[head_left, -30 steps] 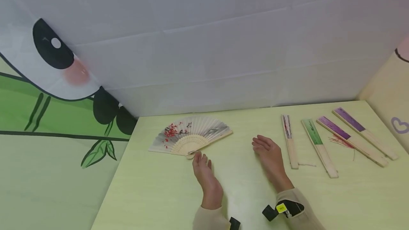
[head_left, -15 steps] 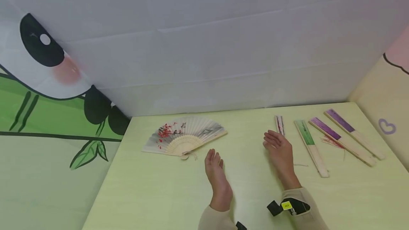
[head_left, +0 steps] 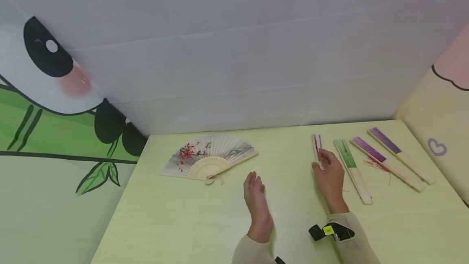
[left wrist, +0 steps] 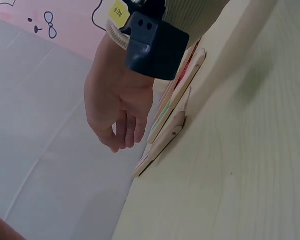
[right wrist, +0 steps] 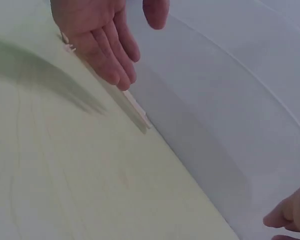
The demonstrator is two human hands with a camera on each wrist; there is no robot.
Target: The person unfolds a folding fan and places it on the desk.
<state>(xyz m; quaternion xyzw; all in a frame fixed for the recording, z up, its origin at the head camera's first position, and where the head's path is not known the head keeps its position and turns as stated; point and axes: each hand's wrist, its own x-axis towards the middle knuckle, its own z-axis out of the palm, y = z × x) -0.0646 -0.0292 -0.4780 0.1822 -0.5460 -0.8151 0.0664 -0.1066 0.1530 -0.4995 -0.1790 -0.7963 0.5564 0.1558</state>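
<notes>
Right fingers (head_left: pixel 329 156) over slim, perhaps bamboo fan (head_left: pixel 316 144)

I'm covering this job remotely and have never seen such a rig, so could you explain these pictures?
There is no machine here: a person works bare-handed, with a left hand and a right hand. The widest picture comes from a camera on the head, looking forward and down. The other two come from wrist cameras; the black box in the left-wrist picture appears to be the right wrist's.

On the pale table lie five fans: a spread fan with red blossoms and, to its right, a white-and-purple closed fan, a green closed fan and two purple closed fans.

Neither hand appears to hold anything. The left is apart from the spread fan; the right seems just above the white-and-purple one.
</notes>
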